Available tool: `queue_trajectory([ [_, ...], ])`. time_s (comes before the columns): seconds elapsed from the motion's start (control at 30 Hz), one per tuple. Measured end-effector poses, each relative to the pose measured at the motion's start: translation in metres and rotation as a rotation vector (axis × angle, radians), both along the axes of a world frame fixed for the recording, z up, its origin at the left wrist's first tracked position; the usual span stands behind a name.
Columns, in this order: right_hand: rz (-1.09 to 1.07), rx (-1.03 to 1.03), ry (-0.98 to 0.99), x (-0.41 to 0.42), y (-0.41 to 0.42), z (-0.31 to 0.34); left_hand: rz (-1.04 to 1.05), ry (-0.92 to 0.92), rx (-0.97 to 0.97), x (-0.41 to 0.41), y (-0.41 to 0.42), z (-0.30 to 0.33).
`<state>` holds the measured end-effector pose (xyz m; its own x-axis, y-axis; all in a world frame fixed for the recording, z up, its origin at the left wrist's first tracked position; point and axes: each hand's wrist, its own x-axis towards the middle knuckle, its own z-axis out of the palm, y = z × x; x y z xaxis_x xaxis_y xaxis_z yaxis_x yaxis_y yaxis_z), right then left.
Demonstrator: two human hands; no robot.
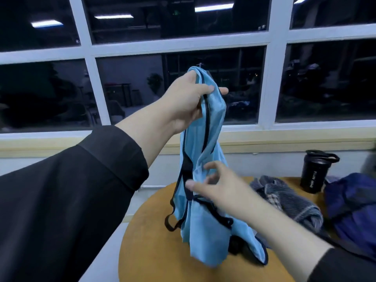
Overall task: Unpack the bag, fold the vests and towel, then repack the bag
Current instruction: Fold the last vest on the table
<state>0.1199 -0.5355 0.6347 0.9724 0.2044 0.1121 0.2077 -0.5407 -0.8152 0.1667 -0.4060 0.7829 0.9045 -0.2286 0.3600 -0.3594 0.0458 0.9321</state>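
My left hand (189, 100) grips the top of a light blue mesh vest (205, 224) with dark trim and holds it up above the round wooden table (154, 241). The vest hangs down, and its lower end touches the tabletop. My right hand (215, 184) reaches in at the vest's middle, fingers loosely curled and blurred, touching the fabric without a clear grip. A grey striped towel (289, 198) lies crumpled on the table to the right. The dark blue bag (354, 208) slumps at the far right.
A black sport bottle (316, 174) stands upright at the back right of the table, between the towel and the bag. Behind the table runs a window sill (284, 137) under large dark windows. Pale floor shows to the left of the table.
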Motion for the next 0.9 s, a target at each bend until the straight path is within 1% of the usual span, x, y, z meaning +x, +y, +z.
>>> queue_trajectory([
  [0.07,-0.099,-0.27,-0.077,0.016,-0.003,-0.019,0.026,-0.031,-0.001,-0.004,0.0,0.004],
  [0.1,-0.158,-0.341,-0.125,0.029,-0.011,-0.027,0.045,-0.054,0.014,-0.006,0.002,0.007],
  [0.13,-0.228,-0.362,-0.139,0.041,-0.022,-0.031,0.066,-0.075,0.029,-0.007,0.006,0.01],
  [0.17,-0.283,-0.329,-0.122,0.051,-0.036,-0.032,0.089,-0.093,0.039,-0.007,0.011,0.014],
  [0.2,-0.331,-0.269,-0.109,0.06,-0.05,-0.033,0.109,-0.098,0.038,-0.007,0.016,0.016],
  [0.27,-0.342,-0.094,-0.06,0.063,-0.069,-0.034,0.13,-0.083,0.01,-0.006,0.025,0.018],
  [0.3,-0.324,0.028,0.019,0.057,-0.072,-0.037,0.131,-0.074,-0.019,-0.006,0.027,0.018],
  [0.33,-0.311,0.14,0.17,0.049,-0.072,-0.045,0.127,-0.062,-0.055,-0.007,0.027,0.018],
  [0.37,-0.296,0.207,0.37,0.038,-0.067,-0.054,0.127,-0.046,-0.09,-0.008,0.026,0.017],
  [0.4,-0.259,0.234,0.545,0.026,-0.06,-0.064,0.125,-0.03,-0.122,-0.009,0.024,0.016],
  [0.43,-0.205,0.237,0.669,0.018,-0.054,-0.079,0.123,-0.019,-0.146,-0.01,0.023,0.016],
  [0.5,-0.139,0.311,0.822,0.01,-0.041,-0.112,0.12,0.003,-0.157,-0.013,0.019,0.013],
  [0.53,-0.132,0.397,0.874,0.008,-0.033,-0.127,0.122,0.014,-0.151,-0.014,0.018,0.011],
  [0.6,-0.146,0.644,0.916,0.007,-0.016,-0.145,0.126,0.033,-0.146,-0.017,0.017,0.009],
  [0.7,-0.199,0.918,0.819,0.006,0.001,-0.142,0.13,0.058,-0.138,-0.022,0.021,0.007],
  [0.73,-0.249,0.97,0.752,0.01,0.003,-0.14,0.133,0.073,-0.129,-0.024,0.023,0.006],
  [0.77,-0.295,0.978,0.656,0.013,0.002,-0.135,0.142,0.09,-0.115,-0.025,0.026,0.005],
  [0.8,-0.32,0.934,0.541,0.016,0.001,-0.127,0.159,0.103,-0.093,-0.027,0.03,0.004],
  [0.9,-0.357,0.578,0.211,0.027,-0.02,-0.094,0.217,0.13,0.02,-0.029,0.044,0.001],
])
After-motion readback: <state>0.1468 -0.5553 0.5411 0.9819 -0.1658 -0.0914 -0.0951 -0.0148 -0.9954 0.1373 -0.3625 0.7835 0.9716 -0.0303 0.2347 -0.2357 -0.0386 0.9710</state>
